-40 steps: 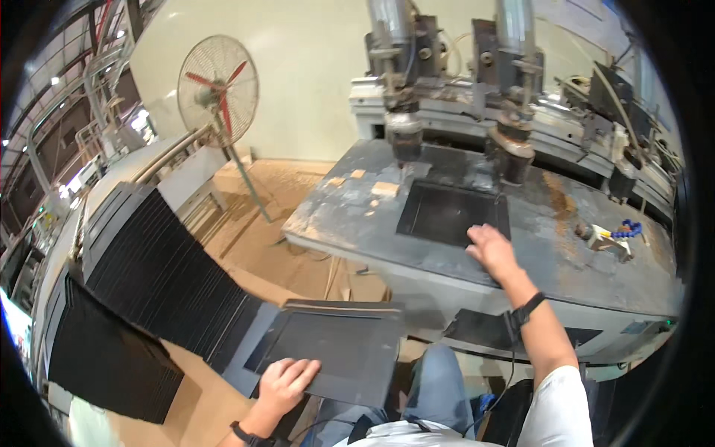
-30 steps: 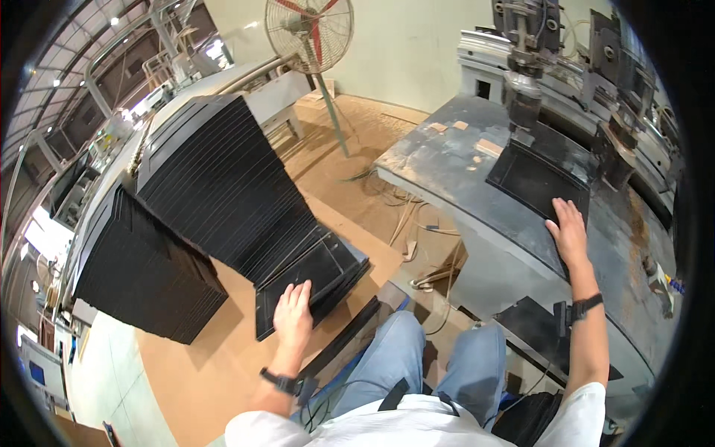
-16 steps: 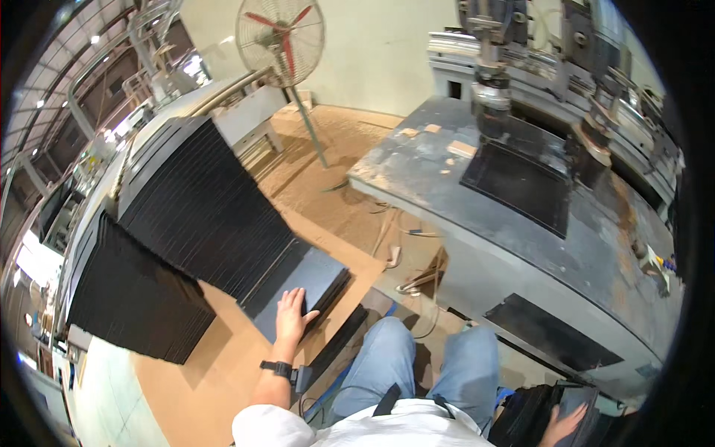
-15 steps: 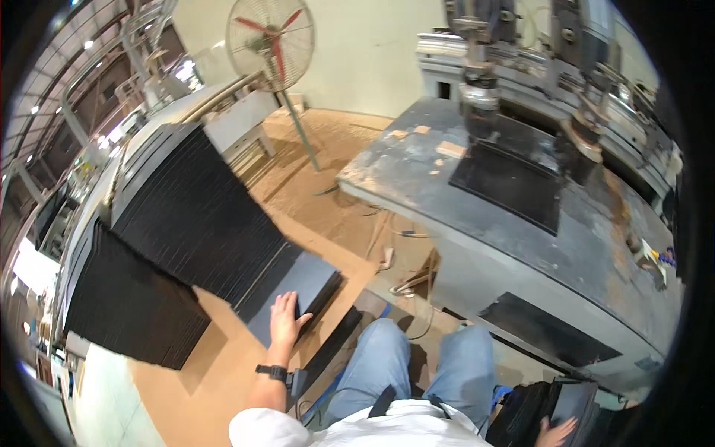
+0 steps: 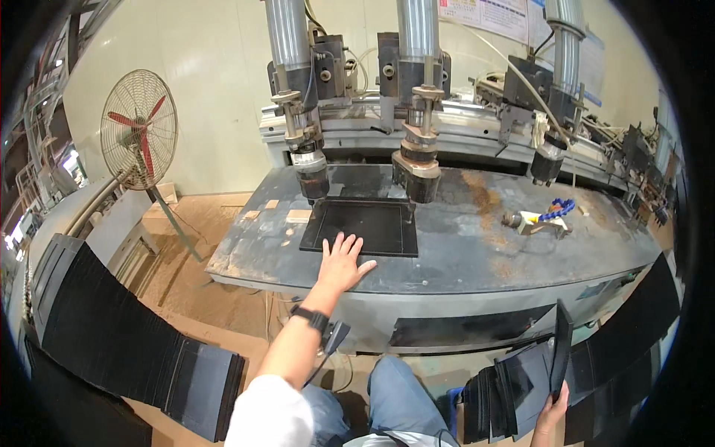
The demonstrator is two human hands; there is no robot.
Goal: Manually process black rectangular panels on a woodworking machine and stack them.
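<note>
Evidently this is a workshop corner: a pale wall (image 5: 216, 127) runs behind a grey machine table (image 5: 462, 272), and a standing fan (image 5: 139, 128) with red blades is at the left. Light brown dust covers much of the floor (image 5: 173, 242) around the fan's stand. The tabletop is scuffed, with small wood scraps (image 5: 299, 216) near its left end, a rusty-brown streak of dust (image 5: 480, 195) right of the middle, and a blue segmented hose (image 5: 560, 208) beyond that. Machine heads (image 5: 311, 179) hang from a rail at the back, two of them close to a flat black panel (image 5: 361, 227) that lies on the table. A long sloping row of black panels (image 5: 112, 320) leans at the person's left; more dark panels (image 5: 495, 402) stand low on the right.

The left hand (image 5: 342, 267) is palm down, fingers fanned and thumb held out to the right, its fingertips over the near edge of the flat panel; whether they press on it cannot be told. The right hand (image 5: 553, 411), at the lower right, grips the bottom of a nearly upright black panel (image 5: 561, 350), seen almost edge-on, with part of the fingers hidden.
</note>
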